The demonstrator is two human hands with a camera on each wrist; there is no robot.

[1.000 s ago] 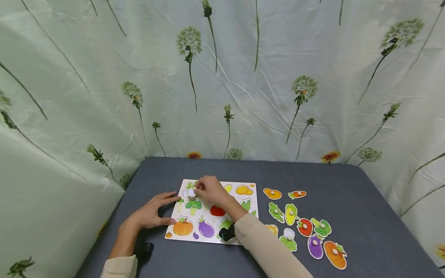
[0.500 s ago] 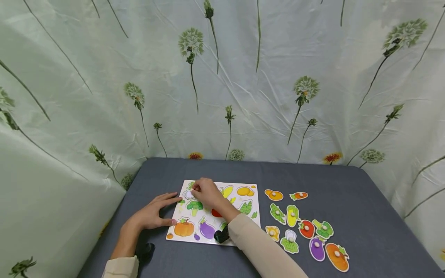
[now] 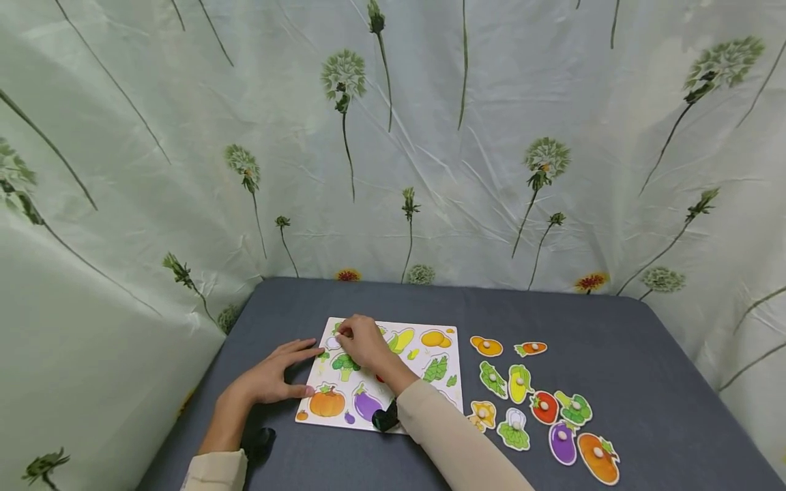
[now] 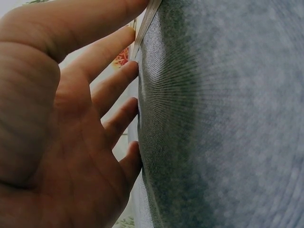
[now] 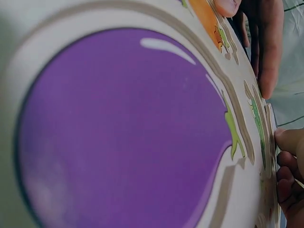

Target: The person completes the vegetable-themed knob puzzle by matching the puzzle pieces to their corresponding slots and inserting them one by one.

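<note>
The white vegetable puzzle board (image 3: 334,426) lies on the dark grey table, with printed pictures in its recesses. At its upper left corner my right hand (image 3: 365,341) has thumb and fingers pinched together over a white garlic puzzle piece (image 3: 333,344), which they mostly hide. My left hand (image 3: 267,378) holds its fingers spread, with fingertips and thumb touching the board's left edge. That spread hand (image 4: 76,123) fills much of the left wrist view. A purple eggplant picture (image 5: 123,128) fills the right wrist view, where my right hand's curled fingers (image 5: 287,173) show at the right edge.
Right of the board lie several knobbed vegetable pieces, among them a carrot (image 3: 531,349), a tomato (image 3: 544,407), an eggplant (image 3: 562,442) and a pumpkin (image 3: 598,458). A flower-patterned curtain (image 3: 430,136) hangs behind the table (image 3: 645,368).
My right hand has shifted slightly left over the garlic spot, and the white piece now lines up with the printed garlic. The left hand stays at the board's edge.
</note>
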